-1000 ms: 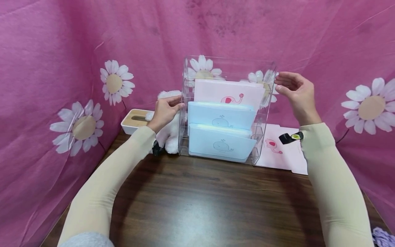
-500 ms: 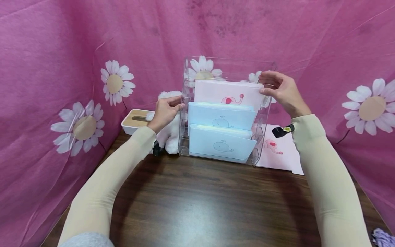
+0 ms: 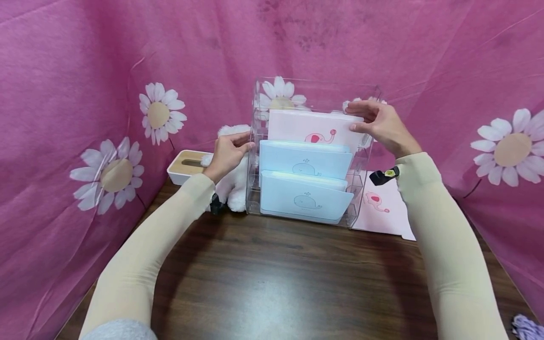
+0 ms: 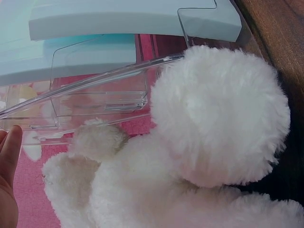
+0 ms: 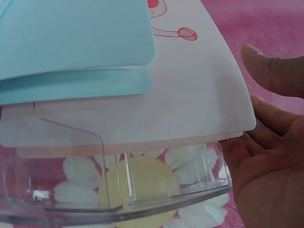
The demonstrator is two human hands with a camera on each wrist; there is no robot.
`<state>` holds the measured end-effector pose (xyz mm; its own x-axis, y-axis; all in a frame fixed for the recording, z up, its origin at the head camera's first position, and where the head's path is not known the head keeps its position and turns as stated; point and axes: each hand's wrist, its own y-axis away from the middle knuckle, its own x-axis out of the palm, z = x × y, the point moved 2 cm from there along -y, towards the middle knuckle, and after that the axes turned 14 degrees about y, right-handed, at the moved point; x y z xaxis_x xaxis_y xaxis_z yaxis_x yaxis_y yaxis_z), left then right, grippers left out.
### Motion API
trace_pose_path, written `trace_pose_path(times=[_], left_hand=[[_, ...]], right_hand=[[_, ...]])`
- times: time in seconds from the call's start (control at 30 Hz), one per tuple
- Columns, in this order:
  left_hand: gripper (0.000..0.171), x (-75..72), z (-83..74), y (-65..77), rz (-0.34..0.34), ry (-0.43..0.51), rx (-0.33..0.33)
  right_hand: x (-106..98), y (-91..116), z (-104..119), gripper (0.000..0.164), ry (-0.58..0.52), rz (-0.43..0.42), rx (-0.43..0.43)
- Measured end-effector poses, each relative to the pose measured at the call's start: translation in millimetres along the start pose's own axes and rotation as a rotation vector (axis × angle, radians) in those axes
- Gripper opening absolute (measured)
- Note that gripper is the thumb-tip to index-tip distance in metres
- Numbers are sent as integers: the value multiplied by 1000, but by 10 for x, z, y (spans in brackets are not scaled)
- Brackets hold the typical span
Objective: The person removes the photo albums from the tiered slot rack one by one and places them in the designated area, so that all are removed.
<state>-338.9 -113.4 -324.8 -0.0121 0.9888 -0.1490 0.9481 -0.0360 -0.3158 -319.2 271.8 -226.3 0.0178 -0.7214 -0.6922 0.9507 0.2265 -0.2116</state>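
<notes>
A clear acrylic file rack point(image 3: 371, 141) stands on the table, holding pink folders with an elephant drawing point(image 3: 293, 123) at the top and light blue folders with whale drawings point(image 3: 280, 196) in the two lower tiers. My left hand point(image 3: 227, 156) touches the rack's left side with its fingertips and thumb. In the left wrist view only part of that hand point(image 4: 7, 180) shows, beside the clear panel. My right hand point(image 3: 380, 125) is at the pink folders' upper right corner. In the right wrist view its fingers point(image 5: 266, 123) reach behind that corner, while the thumb stands apart in front.
A fluffy white plush toy point(image 3: 235, 189) stands against the rack's left side. Behind it sits a white tissue box with a wooden lid point(image 3: 187, 163). More pink folders point(image 3: 378, 217) lie right of the rack. Purple yarn point(image 3: 527, 327) shows at the lower right.
My right hand has moved left from the rack's right edge to the pink folders' corner. My left hand, the rack and the folders have stayed where they were.
</notes>
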Motion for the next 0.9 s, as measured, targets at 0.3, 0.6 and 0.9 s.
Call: trace_pose_path(times=[0.3,0.6,0.9], left_hand=[[43,-5,-4,-2,3,-18,6],[43,6,-23,-14,6,16,10],[44,-3,-12,7,0,-1,-19]], right_hand=[[162,-95,16,59,57,31,33],[289,-149,-1,59,86,8,47],[383,-181,-36,52,67,-68,66]])
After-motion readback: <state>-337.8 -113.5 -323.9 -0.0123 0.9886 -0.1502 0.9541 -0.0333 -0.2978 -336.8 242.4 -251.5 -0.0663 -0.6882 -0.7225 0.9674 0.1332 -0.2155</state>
